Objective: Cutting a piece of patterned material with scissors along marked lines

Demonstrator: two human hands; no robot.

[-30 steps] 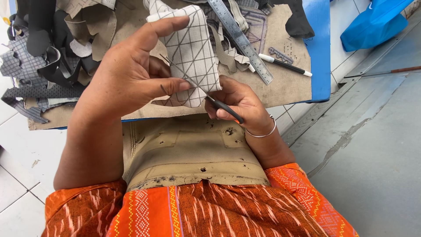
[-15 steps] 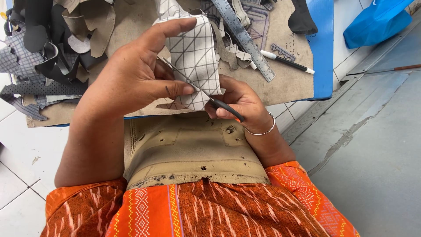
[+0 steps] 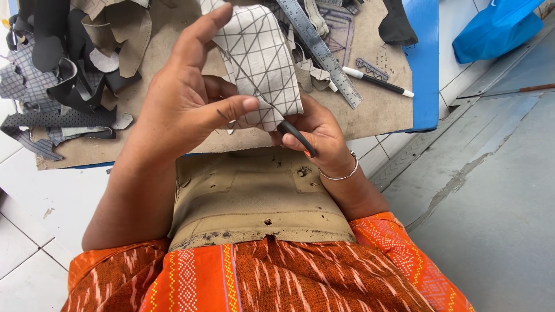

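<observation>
My left hand (image 3: 185, 104) pinches a pale fabric piece (image 3: 260, 63) printed with a dark grid and diagonal lines, thumb pressing its lower edge. My right hand (image 3: 315, 130) sits just under the piece, fingers curled around the black handle of scissors (image 3: 296, 136). The thin blades run up behind the fabric and are mostly hidden. Both hands hover over a tan apron (image 3: 254, 196) on my lap, above orange patterned cloth.
A brown cardboard work board (image 3: 376, 110) with a blue edge lies ahead. On it are a metal ruler (image 3: 321, 52), a black-and-white marker (image 3: 378, 81) and a heap of black, grey and tan fabric scraps (image 3: 63, 75). A blue bag (image 3: 497, 29) sits far right on the floor.
The scissors have slid further under the fabric piece, so less of the blade shows. My left thumb has shifted right along the lower edge. The piece has tilted slightly.
</observation>
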